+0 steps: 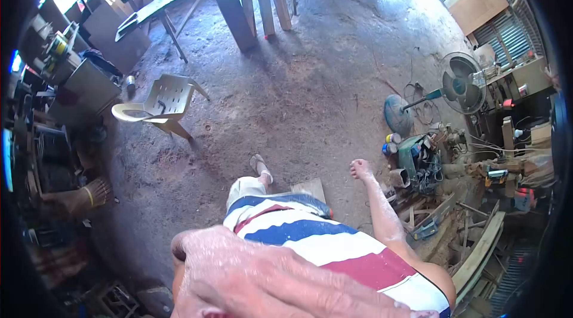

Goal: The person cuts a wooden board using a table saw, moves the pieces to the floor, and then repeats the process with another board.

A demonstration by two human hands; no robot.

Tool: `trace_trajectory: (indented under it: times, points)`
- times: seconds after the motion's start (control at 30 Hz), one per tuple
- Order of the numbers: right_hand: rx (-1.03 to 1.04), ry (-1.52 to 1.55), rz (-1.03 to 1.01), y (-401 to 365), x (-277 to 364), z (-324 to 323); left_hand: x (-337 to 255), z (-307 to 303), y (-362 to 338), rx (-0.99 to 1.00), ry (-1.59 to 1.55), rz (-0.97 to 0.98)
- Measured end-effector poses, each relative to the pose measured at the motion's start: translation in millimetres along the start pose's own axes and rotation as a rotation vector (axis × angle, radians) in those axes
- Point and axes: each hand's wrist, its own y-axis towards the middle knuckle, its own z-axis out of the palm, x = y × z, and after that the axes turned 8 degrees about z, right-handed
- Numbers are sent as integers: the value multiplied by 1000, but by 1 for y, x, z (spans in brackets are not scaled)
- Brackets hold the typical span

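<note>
Very close to the camera, my left hand (268, 276) spreads large across the bottom of the view, back of the hand up and fingers stretched to the right. Nothing shows in it, though its palm is hidden. It overlaps the striped shirt (334, 240) on my body. My right hand (360, 169) hangs out to the right above the floor, its fingers curled into a fist with no object visible in it. Pale dust coats the right forearm. Below, one foot in a sandal (261, 166) stands on the floor near a flat board (309, 189).
A plastic chair (170, 98) stands at left. On the right are a standing fan (461, 84), a green machine (412, 154), cables and timber (477, 252). Long boards (230, 4) lean on a table at the top. Cluttered shelves line the left edge.
</note>
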Motion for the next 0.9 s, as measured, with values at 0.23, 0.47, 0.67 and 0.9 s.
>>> trace_trajectory:
  times: [0.23,0.47,0.67,0.9]
  points:
    - [323,-311,463,4,-15,105,-116,-204,60,-40,182,117]
    - [311,-312,633,67,66,140,-191,-537,-26,-668,1557,-878]
    - [28,-926,-48,301,358,149,-250,-731,-140,-700,1656,-1460]
    - [-301,-898,-1050,416,972,261,-344,-850,-154,-913,1797,-1214]
